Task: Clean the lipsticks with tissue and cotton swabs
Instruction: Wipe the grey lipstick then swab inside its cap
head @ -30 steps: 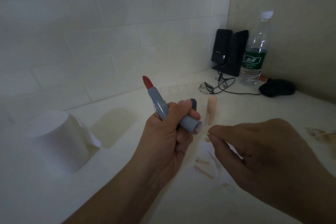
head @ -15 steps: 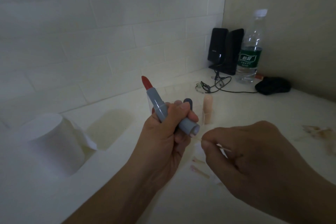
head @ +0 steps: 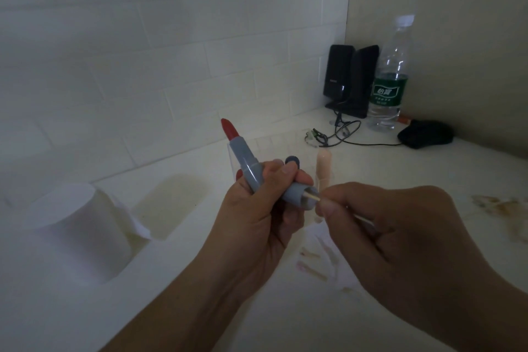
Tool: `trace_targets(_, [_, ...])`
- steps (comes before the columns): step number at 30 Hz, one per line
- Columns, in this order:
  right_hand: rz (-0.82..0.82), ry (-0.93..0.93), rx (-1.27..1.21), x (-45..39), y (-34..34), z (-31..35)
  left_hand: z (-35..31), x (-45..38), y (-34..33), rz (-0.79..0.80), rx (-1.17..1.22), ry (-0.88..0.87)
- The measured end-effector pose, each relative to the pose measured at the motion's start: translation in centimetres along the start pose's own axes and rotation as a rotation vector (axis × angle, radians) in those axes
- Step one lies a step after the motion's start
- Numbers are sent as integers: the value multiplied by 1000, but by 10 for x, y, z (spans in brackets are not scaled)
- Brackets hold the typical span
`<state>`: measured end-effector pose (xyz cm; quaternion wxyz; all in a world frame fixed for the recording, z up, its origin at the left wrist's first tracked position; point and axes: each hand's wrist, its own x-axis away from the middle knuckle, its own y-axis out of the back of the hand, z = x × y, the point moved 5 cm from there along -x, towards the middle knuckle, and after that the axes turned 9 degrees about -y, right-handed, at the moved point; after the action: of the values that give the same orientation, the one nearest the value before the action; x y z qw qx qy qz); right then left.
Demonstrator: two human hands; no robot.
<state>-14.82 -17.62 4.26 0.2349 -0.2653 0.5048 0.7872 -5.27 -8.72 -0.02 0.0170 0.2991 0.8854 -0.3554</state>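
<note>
While your left hand (head: 257,208) gripped the grey lipstick (head: 251,168) at frame centre, red tip tilted up-left, its base faced your right hand (head: 400,234), which pinched a cotton swab (head: 311,196) against that base, apparently to wipe it.

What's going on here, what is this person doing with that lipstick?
A person is cleaning a lipstick. The left hand grips a grey lipstick with its red tip pointing up and away. The right hand pinches a cotton swab and pokes its end at the tube's bottom end. A tissue roll stands on the counter at left, used swabs lie below the hands, and a peach lipstick stands behind.
</note>
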Motion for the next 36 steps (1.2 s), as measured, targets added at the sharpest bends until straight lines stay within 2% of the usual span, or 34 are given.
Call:
trace_targets(7, [-56, -9, 44, -1, 2, -4, -4, -1, 4, -6, -40, -39])
trace_targets(14, [29, -80, 118, 0, -1, -7, -9, -1, -3, 22, 4, -80])
trace_targets(21, [82, -54, -5, 0, 0, -4, -6, -2, 2, 18, -30, -98])
trace_targets(32, [13, -56, 99, -4, 4, -10, -9, -5, 5, 31, -56, -122])
trace_targets(36, [-30, -47, 14, -3, 12, -7, -12, -6, 9, 9, -136, -144])
